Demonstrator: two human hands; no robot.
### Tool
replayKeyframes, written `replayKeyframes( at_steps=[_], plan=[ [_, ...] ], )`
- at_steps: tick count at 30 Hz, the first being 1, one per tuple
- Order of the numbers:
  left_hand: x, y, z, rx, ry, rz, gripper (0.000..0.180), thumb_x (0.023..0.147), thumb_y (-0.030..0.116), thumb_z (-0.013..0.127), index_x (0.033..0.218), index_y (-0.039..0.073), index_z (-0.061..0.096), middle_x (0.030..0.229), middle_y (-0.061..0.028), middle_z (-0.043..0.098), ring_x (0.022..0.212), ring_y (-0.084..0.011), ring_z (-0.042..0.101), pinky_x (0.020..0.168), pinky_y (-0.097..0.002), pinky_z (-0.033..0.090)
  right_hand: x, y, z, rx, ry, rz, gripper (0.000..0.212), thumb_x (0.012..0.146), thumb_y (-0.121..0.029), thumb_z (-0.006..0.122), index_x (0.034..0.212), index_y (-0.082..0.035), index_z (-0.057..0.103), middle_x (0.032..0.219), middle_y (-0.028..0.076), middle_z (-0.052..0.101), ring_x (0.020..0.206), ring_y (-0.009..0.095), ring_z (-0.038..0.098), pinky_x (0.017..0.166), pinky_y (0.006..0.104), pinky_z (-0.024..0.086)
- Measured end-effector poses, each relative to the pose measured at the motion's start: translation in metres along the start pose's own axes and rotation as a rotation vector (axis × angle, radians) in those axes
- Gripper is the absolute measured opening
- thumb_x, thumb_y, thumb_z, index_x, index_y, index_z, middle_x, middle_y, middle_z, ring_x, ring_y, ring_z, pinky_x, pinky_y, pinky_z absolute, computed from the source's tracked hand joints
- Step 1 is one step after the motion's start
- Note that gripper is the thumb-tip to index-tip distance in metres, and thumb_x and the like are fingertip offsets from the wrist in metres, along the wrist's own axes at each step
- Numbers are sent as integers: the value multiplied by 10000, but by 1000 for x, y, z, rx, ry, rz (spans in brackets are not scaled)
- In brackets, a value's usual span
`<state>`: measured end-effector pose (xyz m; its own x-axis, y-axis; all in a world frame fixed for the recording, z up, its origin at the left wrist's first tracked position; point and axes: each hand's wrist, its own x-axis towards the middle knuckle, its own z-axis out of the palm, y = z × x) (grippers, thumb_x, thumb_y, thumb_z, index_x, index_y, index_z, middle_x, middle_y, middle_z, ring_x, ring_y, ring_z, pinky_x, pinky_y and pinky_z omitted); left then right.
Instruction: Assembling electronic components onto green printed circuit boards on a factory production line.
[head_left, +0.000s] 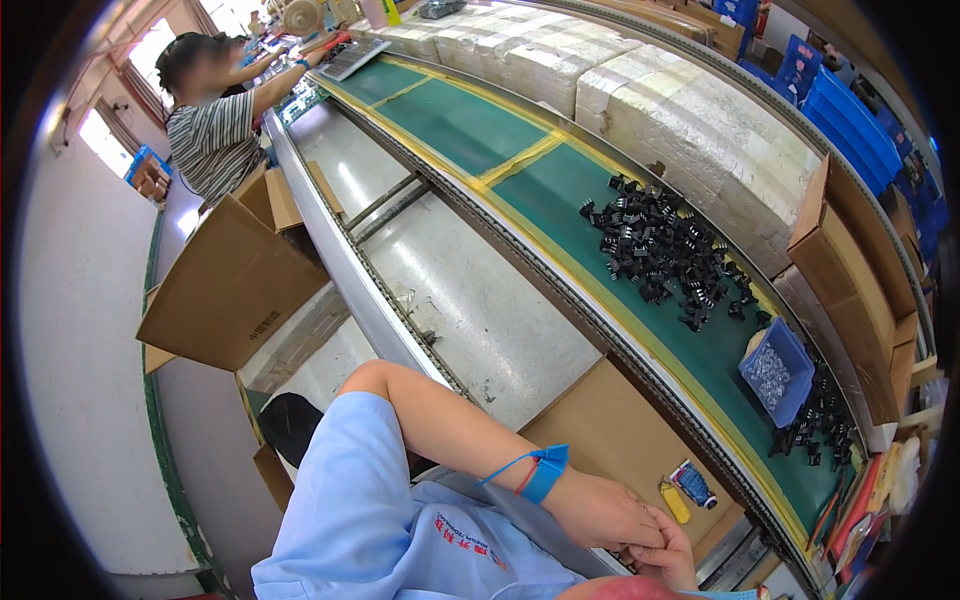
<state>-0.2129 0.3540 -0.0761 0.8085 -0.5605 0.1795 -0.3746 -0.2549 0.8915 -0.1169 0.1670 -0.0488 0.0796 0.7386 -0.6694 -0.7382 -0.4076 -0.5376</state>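
Observation:
My left hand (603,512), with a blue strap around its wrist, is low in the view above a cardboard sheet (590,415). Its fingers curl under and meet my right hand (668,555), which shows only partly at the lower edge. Both hands are closed against each other; whatever is between the fingers is hidden. Just right of them lie a yellow oblong object (674,502) and a small blue-and-white item (693,484), its kind unclear. Beyond, on the green belt, a heap of black plastic parts (660,245) spreads beside a blue bin (797,395) of small shiny clear pieces.
White foam blocks (690,130) line the belt's far side. An open cardboard box (860,290) stands at the right, and another cardboard box (215,285) at the left. Farther up the line, a person in a striped shirt (215,145) works. Metal rails (520,270) edge the belt.

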Motion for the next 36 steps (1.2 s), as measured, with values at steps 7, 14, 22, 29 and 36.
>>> replayKeyframes(
  at_steps=[7, 14, 22, 29, 36],
  plan=[
    [1, 3, -2, 17, -18, -24, 240, 848, 92, 561, 1078, 86, 493, 1014, -93, 565, 970, -287, 573, 812, -442, 450, -2, -1, 3, -2, 44, 4, 679, 744, 30, 621, 1380, 3, 385, 1211, 144, 575, 1042, 246, 613, 857, 328, 502],
    [0, 1, -1, 6, -15, -13, 261, 854, 102, 560, 1105, 81, 494, 1031, -93, 568, 982, -292, 573, 820, -443, 452, 0, 1, 0, -9, 31, 8, 683, 737, 27, 631, 1376, -1, 393, 1171, 128, 592, 1001, 230, 620, 800, 307, 506],
    [0, 0, 0, 3, -13, -7, 280, 860, 106, 558, 1130, 79, 489, 1047, -95, 568, 992, -296, 571, 832, -437, 452, -1, -2, 6, -6, 35, -18, 679, 740, -8, 651, 1371, -2, 402, 1126, 117, 612, 951, 213, 625, 754, 280, 495],
    [1, 0, 0, 4, -18, -10, 266, 851, 95, 568, 1105, 78, 491, 1037, -103, 562, 988, -295, 572, 830, -436, 454, -1, -1, 3, -21, 27, -10, 674, 739, -7, 645, 1369, 0, 405, 1124, 112, 613, 948, 199, 624, 755, 263, 488],
    [2, 0, 0, 7, -18, -25, 277, 844, 94, 571, 1109, 76, 493, 1035, -103, 563, 985, -295, 573, 828, -436, 455, 0, -2, 4, -20, 29, -38, 684, 740, -7, 640, 1377, 17, 390, 1169, 124, 598, 1009, 215, 615, 812, 283, 489]
  ],
)
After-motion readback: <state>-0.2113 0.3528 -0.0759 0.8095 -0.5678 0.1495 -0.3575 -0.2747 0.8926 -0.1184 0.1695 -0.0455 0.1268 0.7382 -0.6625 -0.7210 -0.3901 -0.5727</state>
